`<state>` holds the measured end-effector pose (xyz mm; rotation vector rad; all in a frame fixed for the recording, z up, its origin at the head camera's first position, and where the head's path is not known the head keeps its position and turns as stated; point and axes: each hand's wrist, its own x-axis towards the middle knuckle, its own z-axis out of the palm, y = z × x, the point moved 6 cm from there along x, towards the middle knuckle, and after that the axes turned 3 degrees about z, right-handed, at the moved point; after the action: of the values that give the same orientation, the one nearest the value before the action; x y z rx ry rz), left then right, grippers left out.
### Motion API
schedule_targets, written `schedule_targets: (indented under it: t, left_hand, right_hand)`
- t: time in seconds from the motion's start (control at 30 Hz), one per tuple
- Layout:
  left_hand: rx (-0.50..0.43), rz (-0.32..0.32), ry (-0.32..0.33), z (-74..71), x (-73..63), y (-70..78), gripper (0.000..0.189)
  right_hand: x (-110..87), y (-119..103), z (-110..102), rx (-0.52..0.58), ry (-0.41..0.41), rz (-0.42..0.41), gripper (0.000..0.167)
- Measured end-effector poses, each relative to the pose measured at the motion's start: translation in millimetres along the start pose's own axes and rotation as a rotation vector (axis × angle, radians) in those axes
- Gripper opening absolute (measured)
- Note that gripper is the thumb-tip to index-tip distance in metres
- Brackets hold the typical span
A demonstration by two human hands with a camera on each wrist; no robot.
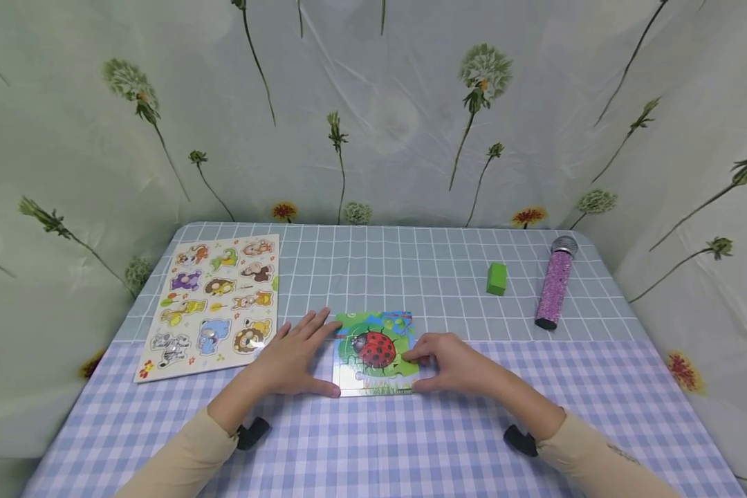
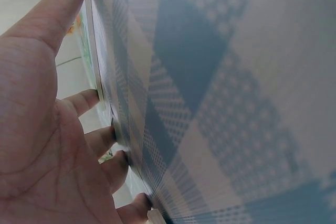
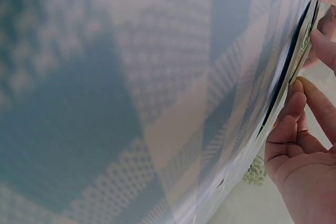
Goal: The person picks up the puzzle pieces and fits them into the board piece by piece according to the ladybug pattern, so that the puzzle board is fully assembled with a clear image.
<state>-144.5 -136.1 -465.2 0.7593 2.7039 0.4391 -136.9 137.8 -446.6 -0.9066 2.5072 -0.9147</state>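
Observation:
A flat ladybug jigsaw puzzle (image 1: 373, 373) lies on the checked cloth between my hands, with a pale patch at its near left corner. My left hand (image 1: 295, 356) is spread beside it, thumb at the near left corner and index fingertip at the far left edge. In the left wrist view its fingers (image 2: 105, 140) are stretched apart down to the table. From the right, my right hand (image 1: 451, 363) holds the puzzle's edge, index bent over the top and thumb at the near corner. The right wrist view shows curled fingers (image 3: 289, 129) close to the thin puzzle edge.
At the left lies a board of animal shapes (image 1: 220, 304), close beyond my left hand. A green block (image 1: 496, 279) and a glittery pink microphone (image 1: 555, 283) lie at the back right. A flower-print curtain (image 1: 398, 124) hangs behind the table.

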Motion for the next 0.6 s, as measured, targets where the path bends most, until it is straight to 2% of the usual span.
schedule_targets:
  t: [0.6]
  left_hand:
    - [0.009, -0.006, 0.000, 1.9, -0.4, -1.6, 0.124]
  right_hand:
    - [8.5, -3.0, 7.0, -0.022, -0.009, 0.051, 0.045]
